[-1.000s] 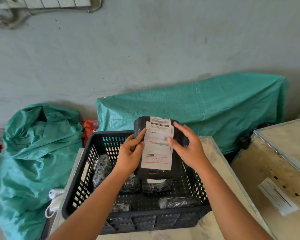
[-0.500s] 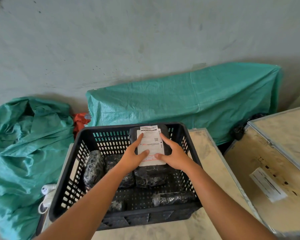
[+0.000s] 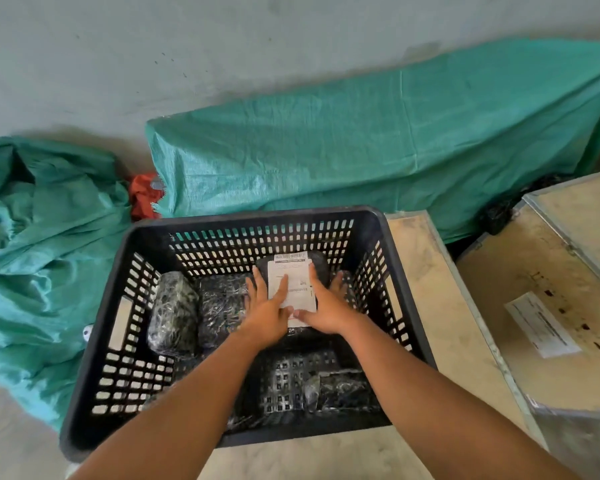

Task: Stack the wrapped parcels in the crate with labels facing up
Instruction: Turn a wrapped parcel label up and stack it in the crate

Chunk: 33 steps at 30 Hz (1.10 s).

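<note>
A black slatted plastic crate (image 3: 94,341) stands in front of me. At its back right lies a black-wrapped parcel (image 3: 317,266) with a white shipping label (image 3: 291,277) facing up. My left hand (image 3: 265,311) and my right hand (image 3: 326,306) rest flat on that parcel, fingers spread over the label and its sides. Other black wrapped parcels lie in the crate: one at the left (image 3: 174,315), one beside it (image 3: 220,304), one at the front right (image 3: 343,389). Their labels are not visible.
The crate sits on a pale wooden box (image 3: 440,306). A second wooden box (image 3: 534,271) with a paper label (image 3: 542,323) stands at the right. Green tarpaulin (image 3: 361,140) covers something behind the crate, more green sheeting (image 3: 42,244) is heaped at left, by a red cloth (image 3: 144,195).
Both hands have lowered the labelled parcel from above the crate's rim down into the back right of the crate. The camera has tilted downward.
</note>
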Each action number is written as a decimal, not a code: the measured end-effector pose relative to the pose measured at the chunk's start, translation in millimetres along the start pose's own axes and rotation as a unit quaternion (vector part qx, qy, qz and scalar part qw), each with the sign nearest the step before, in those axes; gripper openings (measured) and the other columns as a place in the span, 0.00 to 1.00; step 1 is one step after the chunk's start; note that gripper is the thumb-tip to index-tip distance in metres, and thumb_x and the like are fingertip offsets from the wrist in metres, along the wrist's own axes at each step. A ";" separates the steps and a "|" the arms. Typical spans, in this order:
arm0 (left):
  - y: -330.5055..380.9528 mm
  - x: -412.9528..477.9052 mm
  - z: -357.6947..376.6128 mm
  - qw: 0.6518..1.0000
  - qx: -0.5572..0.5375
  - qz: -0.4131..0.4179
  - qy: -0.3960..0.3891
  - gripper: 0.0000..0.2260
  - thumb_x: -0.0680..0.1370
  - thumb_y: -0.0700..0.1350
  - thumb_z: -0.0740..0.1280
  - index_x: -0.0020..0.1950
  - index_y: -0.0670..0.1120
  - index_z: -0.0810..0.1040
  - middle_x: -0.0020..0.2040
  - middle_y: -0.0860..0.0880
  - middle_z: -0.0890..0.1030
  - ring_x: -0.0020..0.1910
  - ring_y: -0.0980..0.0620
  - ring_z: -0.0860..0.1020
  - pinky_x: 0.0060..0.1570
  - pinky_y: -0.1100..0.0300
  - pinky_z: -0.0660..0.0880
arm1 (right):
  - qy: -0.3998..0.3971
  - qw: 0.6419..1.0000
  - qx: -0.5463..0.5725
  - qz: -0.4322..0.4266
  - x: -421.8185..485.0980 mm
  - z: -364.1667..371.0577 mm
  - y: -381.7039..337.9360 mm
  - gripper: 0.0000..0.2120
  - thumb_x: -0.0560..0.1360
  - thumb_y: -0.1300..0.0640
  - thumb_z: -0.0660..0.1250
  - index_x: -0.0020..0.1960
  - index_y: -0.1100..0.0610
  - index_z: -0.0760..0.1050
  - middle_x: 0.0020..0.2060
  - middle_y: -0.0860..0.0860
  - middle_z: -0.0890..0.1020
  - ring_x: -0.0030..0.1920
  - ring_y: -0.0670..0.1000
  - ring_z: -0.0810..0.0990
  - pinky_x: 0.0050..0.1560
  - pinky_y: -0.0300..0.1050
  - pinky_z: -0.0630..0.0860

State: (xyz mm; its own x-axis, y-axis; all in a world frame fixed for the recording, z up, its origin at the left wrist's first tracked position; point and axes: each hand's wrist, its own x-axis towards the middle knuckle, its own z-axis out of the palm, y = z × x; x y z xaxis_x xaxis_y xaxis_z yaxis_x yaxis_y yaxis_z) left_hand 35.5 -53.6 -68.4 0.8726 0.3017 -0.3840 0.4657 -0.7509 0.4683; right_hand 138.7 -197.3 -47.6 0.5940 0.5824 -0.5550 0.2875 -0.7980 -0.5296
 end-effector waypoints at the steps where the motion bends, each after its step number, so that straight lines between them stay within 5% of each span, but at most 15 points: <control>1: -0.8 1.7 1.9 0.998 0.053 0.025 0.017 0.34 0.84 0.53 0.56 0.82 0.53 0.38 0.75 0.40 0.21 0.75 0.33 0.26 0.75 0.34 0.37 | 0.019 0.999 -0.040 -0.011 4.8 2.5 1.2 0.51 0.78 0.39 0.67 0.80 0.42 0.28 0.76 0.58 0.23 0.78 0.66 0.31 0.76 0.70 0.45; 3: -1.5 7.0 -1.0 0.990 0.115 0.074 0.039 0.33 0.83 0.53 0.52 0.81 0.47 0.36 0.76 0.42 0.22 0.72 0.39 0.21 0.73 0.33 0.33 | 0.059 0.992 -0.103 -0.053 14.5 3.1 3.2 0.44 0.82 0.40 0.59 0.82 0.49 0.31 0.75 0.56 0.22 0.77 0.64 0.26 0.75 0.73 0.41; 10: -10.5 16.4 -2.1 0.988 0.092 0.122 0.019 0.31 0.85 0.55 0.46 0.81 0.45 0.34 0.80 0.46 0.30 0.78 0.48 0.29 0.78 0.40 0.48 | 0.160 0.960 -0.192 -0.124 28.5 16.8 17.2 0.37 0.82 0.41 0.45 0.83 0.59 0.39 0.81 0.59 0.35 0.80 0.64 0.35 0.77 0.70 0.45; 18: -20.8 26.9 4.7 0.985 0.053 0.151 0.064 0.31 0.84 0.57 0.45 0.83 0.44 0.41 0.82 0.47 0.36 0.80 0.50 0.33 0.79 0.53 0.48 | 0.191 0.959 -0.133 -0.162 34.2 17.5 22.5 0.35 0.83 0.44 0.49 0.83 0.62 0.49 0.83 0.59 0.45 0.82 0.63 0.45 0.80 0.60 0.50; 22: -20.3 24.6 5.2 0.985 0.038 0.148 0.076 0.31 0.83 0.57 0.47 0.83 0.46 0.42 0.83 0.49 0.36 0.80 0.51 0.34 0.75 0.54 0.61 | 0.191 0.961 -0.125 -0.159 31.3 15.7 21.0 0.34 0.84 0.47 0.55 0.83 0.62 0.49 0.83 0.58 0.45 0.82 0.62 0.45 0.80 0.61 0.51; 27: -13.2 12.4 7.4 0.989 0.054 0.113 0.082 0.32 0.83 0.59 0.48 0.83 0.49 0.42 0.82 0.53 0.35 0.80 0.52 0.32 0.63 0.57 0.76 | 0.148 0.981 -0.053 -0.116 20.1 8.7 14.1 0.34 0.83 0.46 0.60 0.84 0.54 0.50 0.83 0.49 0.41 0.82 0.59 0.45 0.80 0.59 0.53; 33: -14.0 -5.6 -2.8 0.993 0.070 0.092 -0.018 0.33 0.84 0.58 0.54 0.83 0.50 0.40 0.80 0.51 0.29 0.77 0.49 0.27 0.73 0.47 0.64 | -0.007 0.998 -0.043 -0.039 -5.9 -22.8 -1.0 0.38 0.80 0.49 0.68 0.83 0.46 0.51 0.82 0.45 0.38 0.81 0.55 0.54 0.77 0.52 0.61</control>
State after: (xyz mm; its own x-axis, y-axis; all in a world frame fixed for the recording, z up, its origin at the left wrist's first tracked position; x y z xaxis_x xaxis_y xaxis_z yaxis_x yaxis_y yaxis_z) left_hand 24.5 -43.2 -70.6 0.9340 0.1322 -0.3319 0.2715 -0.8665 0.4188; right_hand 152.1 -203.4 -29.1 0.5574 0.6453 -0.5224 0.3960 -0.7597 -0.5158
